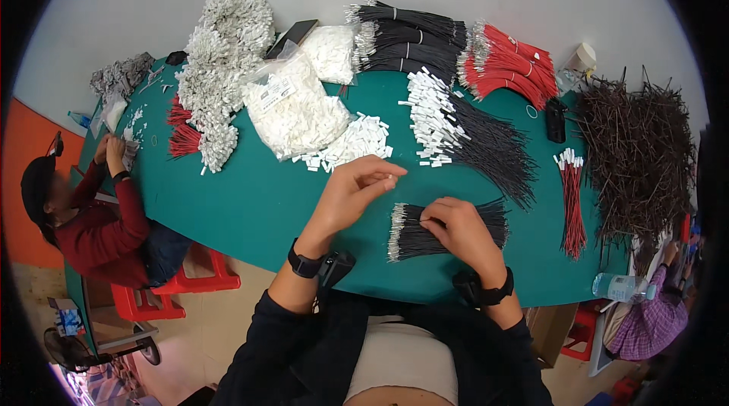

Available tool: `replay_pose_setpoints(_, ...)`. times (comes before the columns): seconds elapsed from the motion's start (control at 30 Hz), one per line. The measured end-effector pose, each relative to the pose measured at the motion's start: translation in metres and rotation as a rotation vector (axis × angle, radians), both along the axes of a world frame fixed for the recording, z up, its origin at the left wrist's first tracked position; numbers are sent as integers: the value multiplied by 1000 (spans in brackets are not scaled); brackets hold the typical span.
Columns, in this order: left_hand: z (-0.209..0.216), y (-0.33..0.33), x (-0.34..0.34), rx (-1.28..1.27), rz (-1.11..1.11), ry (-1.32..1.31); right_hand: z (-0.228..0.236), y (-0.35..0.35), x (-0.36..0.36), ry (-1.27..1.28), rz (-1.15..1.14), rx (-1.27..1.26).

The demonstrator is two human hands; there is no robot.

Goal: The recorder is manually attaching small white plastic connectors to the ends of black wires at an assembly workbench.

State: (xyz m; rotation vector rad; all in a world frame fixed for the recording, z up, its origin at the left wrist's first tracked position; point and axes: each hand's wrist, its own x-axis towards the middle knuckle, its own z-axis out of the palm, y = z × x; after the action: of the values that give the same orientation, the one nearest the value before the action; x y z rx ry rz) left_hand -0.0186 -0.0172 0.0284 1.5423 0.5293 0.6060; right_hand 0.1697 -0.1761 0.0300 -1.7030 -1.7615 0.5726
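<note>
Over the green table, my left hand [355, 192] is closed in a pinch, with a small white connector housing [390, 177] just showing at its fingertips. My right hand [461, 230] is closed at the fingertips over a bundle of black wires [414, 241], pinching a black wire there. The bundle lies crosswise in front of me, its silvery terminal ends toward the left. Just beyond my left hand spreads a loose heap of white connector housings [357, 140]. Farther off, black wires with white housings on their ends [440, 121] lie fanned out.
Bags of white housings [292, 114], black wire bundles [414, 34] and red wire bundles [512, 64] line the back. A red-black wire bunch [573, 209], a dark wire pile [638, 155] and a bottle [619, 287] are right. Co-workers sit at left [106, 235] and right [645, 326].
</note>
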Motion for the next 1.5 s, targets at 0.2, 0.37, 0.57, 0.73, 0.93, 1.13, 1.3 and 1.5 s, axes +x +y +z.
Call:
replay_pose_setpoints(0.2,-1,-6,3,-442,15,-246,9,-7,3,87,-12,50)
replay_pose_setpoints(0.37,8,-12,2,-368,67,-203,18,-10,0,143,-40,105)
replay_pose_setpoints(0.57,16,-20,4,-157,141,-158,38,-12,-10,389,-248,125)
replay_pose_setpoints(0.73,15,-22,4,-167,137,-174,47,-5,-16,296,-336,258)
replay_pose_setpoints(0.93,17,-26,4,-155,137,-143,43,2,-21,295,-382,311)
replay_pose_setpoints(1.13,19,-28,3,-103,144,-106,43,4,-23,279,-388,350)
replay_pose_setpoints(1.3,18,-29,4,-182,148,-99,46,3,-22,268,-386,363)
replay_pose_setpoints(1.5,16,-29,3,-207,130,-126,46,2,-22,300,-391,342)
